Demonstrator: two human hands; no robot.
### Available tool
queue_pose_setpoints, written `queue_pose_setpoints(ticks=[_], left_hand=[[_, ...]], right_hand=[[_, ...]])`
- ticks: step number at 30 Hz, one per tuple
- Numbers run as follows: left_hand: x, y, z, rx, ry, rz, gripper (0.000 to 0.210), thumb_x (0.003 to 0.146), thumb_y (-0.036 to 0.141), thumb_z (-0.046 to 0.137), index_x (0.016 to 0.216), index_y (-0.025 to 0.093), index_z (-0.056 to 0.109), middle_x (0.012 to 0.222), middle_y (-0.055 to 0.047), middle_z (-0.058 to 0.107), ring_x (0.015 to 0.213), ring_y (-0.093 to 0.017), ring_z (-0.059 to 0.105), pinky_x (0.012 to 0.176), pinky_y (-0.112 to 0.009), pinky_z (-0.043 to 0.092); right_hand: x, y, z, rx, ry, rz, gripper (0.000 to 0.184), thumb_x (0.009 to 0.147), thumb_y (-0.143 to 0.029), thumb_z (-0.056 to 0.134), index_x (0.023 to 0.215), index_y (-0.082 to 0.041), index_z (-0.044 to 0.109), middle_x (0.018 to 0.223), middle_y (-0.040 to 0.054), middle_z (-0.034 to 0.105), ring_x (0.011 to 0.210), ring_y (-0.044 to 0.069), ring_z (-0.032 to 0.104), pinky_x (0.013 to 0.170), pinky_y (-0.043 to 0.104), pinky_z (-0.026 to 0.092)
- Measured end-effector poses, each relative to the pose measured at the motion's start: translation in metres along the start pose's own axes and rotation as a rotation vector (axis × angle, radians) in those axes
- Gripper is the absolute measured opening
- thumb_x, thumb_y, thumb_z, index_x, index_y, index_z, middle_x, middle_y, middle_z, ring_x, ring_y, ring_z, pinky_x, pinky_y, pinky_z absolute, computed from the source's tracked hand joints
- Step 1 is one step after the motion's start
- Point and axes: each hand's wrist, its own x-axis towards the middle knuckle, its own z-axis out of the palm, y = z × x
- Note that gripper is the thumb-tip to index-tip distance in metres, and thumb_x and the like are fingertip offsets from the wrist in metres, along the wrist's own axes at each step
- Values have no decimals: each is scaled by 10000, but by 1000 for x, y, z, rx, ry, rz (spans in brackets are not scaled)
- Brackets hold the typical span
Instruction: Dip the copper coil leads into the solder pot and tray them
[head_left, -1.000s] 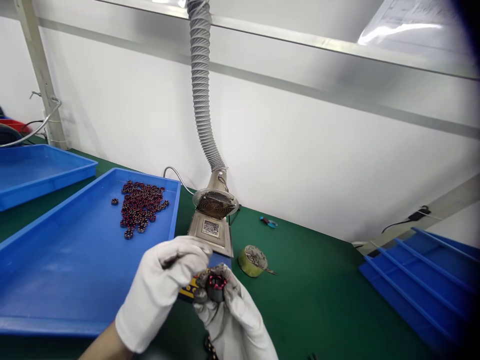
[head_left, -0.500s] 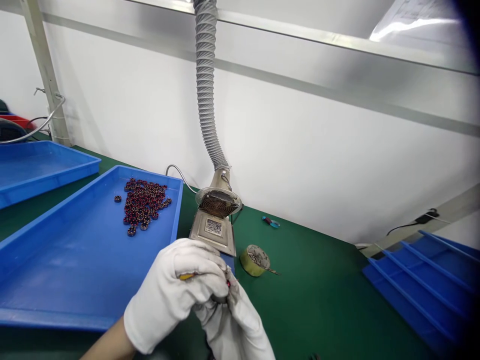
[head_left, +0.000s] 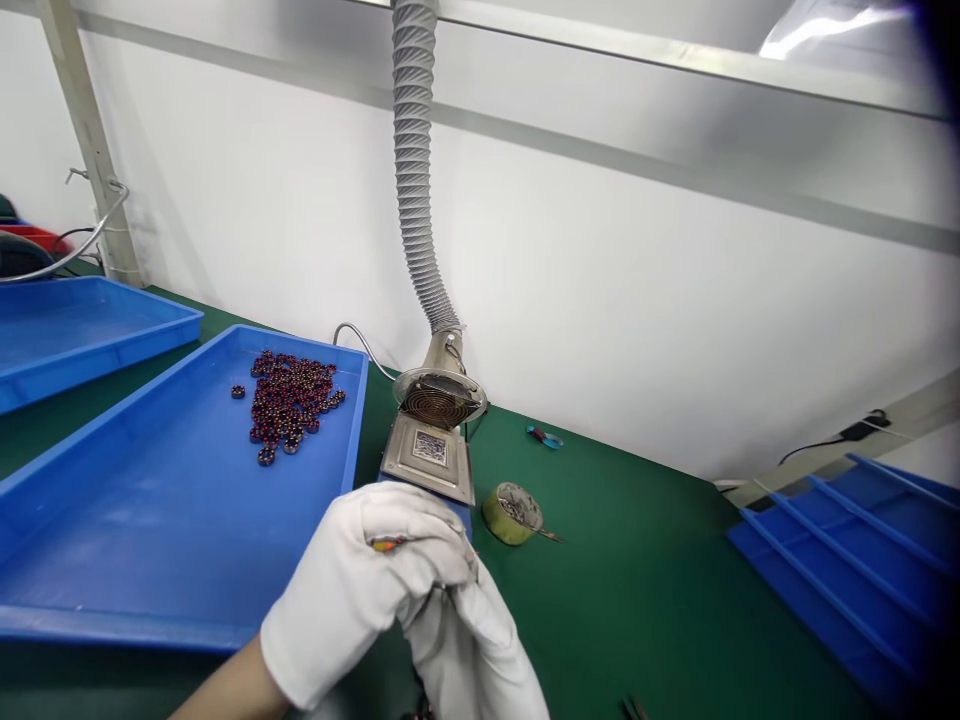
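Note:
Both hands wear white gloves and meet in front of the bench's metal fixture. My left hand (head_left: 360, 580) is closed, its fingers curled around a thing of which only a yellow-orange bit (head_left: 386, 545) shows. My right hand (head_left: 480, 640) is closed too, fingertips pressed up against the left ones. Whatever lies between the fingertips is almost wholly covered. Just beyond the hands stands a metal plate (head_left: 397, 450) with a shiny grey square in its middle, like a solder pot. Small dark-red and copper wound rings (head_left: 292, 395) lie heaped in a blue tray (head_left: 150, 540) at left.
A round suction hood (head_left: 439, 400) on a grey hose (head_left: 414, 150) hangs over the plate. Right of it stand a yellowish tin (head_left: 512, 514) with a thin stick, and blue-handled cutters (head_left: 544, 437). Blue trays (head_left: 847, 560) lean at right; another blue tray (head_left: 90, 330) lies far left.
The hands have shifted slightly right and down. A dark round piece with a red spot, seen between the fingertips before, is now mostly covered. More of the yellow-orange bit's orange shows.

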Motion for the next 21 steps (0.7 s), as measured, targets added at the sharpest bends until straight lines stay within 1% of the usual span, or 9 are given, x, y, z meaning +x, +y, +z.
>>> queue_pose_setpoints(ticks=[2, 5, 6, 7, 9, 11, 14, 17, 21], left_hand=[[-1, -1, -1, -30, 99, 8, 185, 661, 82, 596, 631, 223, 711, 725, 13, 714, 769, -151, 635, 751, -214, 497], [-1, -1, -8, -36, 289, -30, 180, 702, 111, 591, 654, 242, 706, 773, 24, 715, 808, -145, 638, 727, -199, 503], [-1, -1, -10, -2, 307, -29, 188, 714, 112, 587, 692, 253, 709, 823, 26, 716, 843, -145, 637, 737, -200, 501], [-1, 0, -11, 59, 280, -14, 202, 708, 106, 595, 751, 265, 712, 888, 27, 712, 883, -150, 632, 762, -210, 497], [-2, 2, -8, 252, 135, 54, 325, 643, 90, 655, 904, 279, 690, 1028, 17, 679, 964, -174, 607, 848, -254, 471], [-3, 3, -3, 451, -4, 145, 465, 606, 62, 684, 1016, 276, 639, 1086, 2, 649, 1005, -183, 580, 903, -287, 436], [-3, 3, 4, 569, -51, 268, 404, 668, 36, 641, 1004, 257, 612, 1023, 0, 662, 968, -150, 581, 881, -274, 428], [-1, 2, 1, 488, -66, 307, 386, 632, 64, 688, 976, 230, 634, 1007, -11, 674, 929, -152, 599, 872, -266, 437], [1, -2, -7, 166, -52, 137, 189, 658, 83, 642, 774, 218, 706, 861, -1, 713, 876, -167, 624, 816, -254, 483]], right_hand=[[-8, 2, 10, 26, 30, -37, 163, 605, -323, 785, 706, -245, 683, 660, -22, 687, 605, 144, 636, 630, 306, 556], [-23, 1, 29, 152, 66, -37, 214, 685, -399, 725, 838, -255, 682, 752, -12, 702, 620, 133, 626, 695, 343, 548], [-27, 0, 34, 208, 72, -18, 223, 701, -401, 713, 862, -250, 680, 765, -7, 703, 626, 131, 626, 715, 346, 544], [-30, -1, 38, 258, 78, -4, 224, 713, -397, 705, 873, -242, 680, 770, -1, 702, 643, 133, 630, 729, 344, 541], [-32, -3, 42, 305, 94, -13, 205, 726, -373, 697, 873, -231, 680, 785, 11, 700, 726, 151, 645, 748, 326, 534], [-31, -3, 41, 297, 110, -52, 172, 734, -342, 689, 873, -242, 675, 816, 10, 698, 827, 161, 647, 751, 295, 529], [-30, -2, 36, 284, 114, -62, 155, 753, -331, 666, 895, -271, 665, 841, -13, 694, 881, 145, 641, 735, 257, 527], [-31, 1, 34, 273, 111, -45, 176, 731, -336, 684, 888, -258, 668, 851, -4, 696, 851, 150, 644, 733, 267, 535], [-33, 5, 35, 239, 106, -19, 198, 690, -285, 719, 875, -230, 676, 829, 12, 702, 755, 171, 652, 749, 336, 543]])
